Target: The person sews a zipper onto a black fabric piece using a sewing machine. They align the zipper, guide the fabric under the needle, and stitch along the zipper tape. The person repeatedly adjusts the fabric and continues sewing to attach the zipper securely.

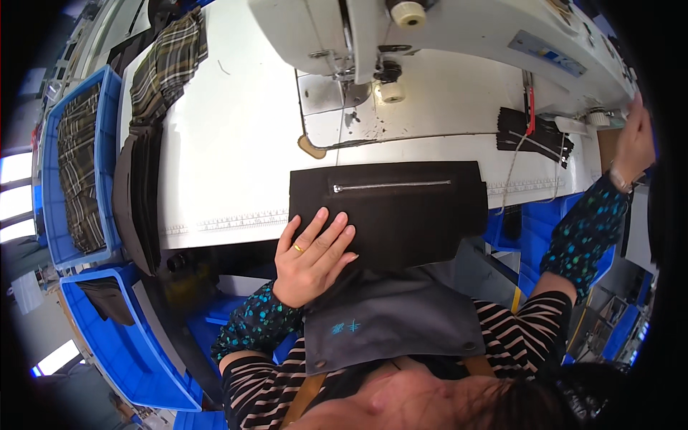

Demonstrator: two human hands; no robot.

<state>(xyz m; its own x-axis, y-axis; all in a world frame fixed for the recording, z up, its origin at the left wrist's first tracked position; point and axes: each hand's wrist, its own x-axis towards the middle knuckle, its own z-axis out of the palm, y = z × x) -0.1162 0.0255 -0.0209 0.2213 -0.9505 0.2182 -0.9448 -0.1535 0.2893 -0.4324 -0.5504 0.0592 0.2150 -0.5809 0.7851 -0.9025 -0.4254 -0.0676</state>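
Note:
My left hand (313, 261) lies flat, fingers spread, on a dark brown fabric panel (408, 226). A closed-looking zipper (394, 186) with silver teeth runs across the panel's upper part, its pull at the left end. The panel rests over the table's front edge, and its lower part hangs toward my apron. My right hand (634, 143) is raised at the right end of the white sewing machine (473, 25), fingers stretched upward with nothing visible in them; whether they touch the machine I cannot tell. A thread runs from the needle area (342, 82) down to the panel.
Red-handled snips (530, 107) lie by black zipper pieces (534, 132) on the right. Plaid fabric (168, 68) and stacked dark panels (136, 193) line the table's left edge. Blue bins (115, 165) stand beyond it. A ruler strip (229, 222) follows the front edge.

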